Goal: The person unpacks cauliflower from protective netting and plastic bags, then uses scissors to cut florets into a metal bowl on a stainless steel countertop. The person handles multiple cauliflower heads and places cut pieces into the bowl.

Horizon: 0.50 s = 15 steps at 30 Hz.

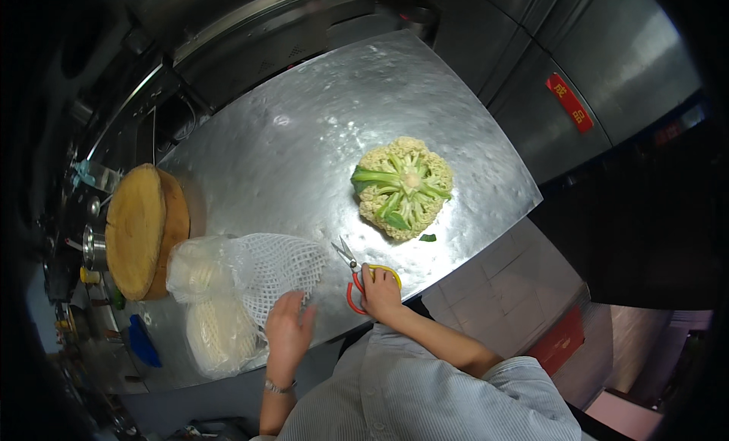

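Note:
A cauliflower head (405,187) lies stem side up on the steel table (256,139), its green leaf stalks showing. A small piece of green leaf (428,238) rests beside it. Nearer to me are scissors (353,264) with one red and one yellow handle, their blades parted. My right hand (380,290) is on the handles; whether it grips them is unclear. My left hand (289,327), fingers apart, is at the edge of a white foam mesh net (279,264). Clear plastic bags (219,327) with pale, net-wrapped contents lie left of that hand.
A thick round wooden chopping block (136,230) stands at the left, near a metal pot (94,247) and a blue cloth-like item (142,341). Steel cabinets (535,105) rise beyond the table's right side. The table's near edge runs close to my body.

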### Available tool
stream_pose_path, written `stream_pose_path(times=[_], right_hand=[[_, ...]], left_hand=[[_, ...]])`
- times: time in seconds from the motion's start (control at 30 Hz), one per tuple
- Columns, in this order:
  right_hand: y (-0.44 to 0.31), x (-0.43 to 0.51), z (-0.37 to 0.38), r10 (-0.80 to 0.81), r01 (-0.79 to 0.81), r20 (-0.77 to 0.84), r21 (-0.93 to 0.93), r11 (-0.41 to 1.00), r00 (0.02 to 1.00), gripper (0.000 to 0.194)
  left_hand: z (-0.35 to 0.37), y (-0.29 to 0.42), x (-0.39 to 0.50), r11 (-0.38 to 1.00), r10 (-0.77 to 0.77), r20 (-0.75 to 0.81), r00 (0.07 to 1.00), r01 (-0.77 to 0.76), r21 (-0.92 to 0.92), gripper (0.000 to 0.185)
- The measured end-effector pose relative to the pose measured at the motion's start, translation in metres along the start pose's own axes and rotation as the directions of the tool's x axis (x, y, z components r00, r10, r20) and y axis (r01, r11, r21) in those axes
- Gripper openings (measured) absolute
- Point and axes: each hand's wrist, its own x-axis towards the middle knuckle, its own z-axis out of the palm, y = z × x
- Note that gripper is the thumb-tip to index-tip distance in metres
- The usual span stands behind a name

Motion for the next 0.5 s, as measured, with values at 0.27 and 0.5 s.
stream_pose_path(times=[0.27,0.5], right_hand=[[0.088,-0.022,-0.047,-0.083,0.038,0.153,0.276,0.960,0.985,0.062],[0.160,-0.025,-0.098,-0.287,0.234,0.188,0.264,0.936,0.939,0.058]], left_hand=[[0.078,0.083,0.071,0.955,0.272,0.064,0.960,-0.261,-0.139,0.032],[0.148,0.083,0.134,0.997,-0.073,-0.078,0.994,0.074,0.011,0.029]])
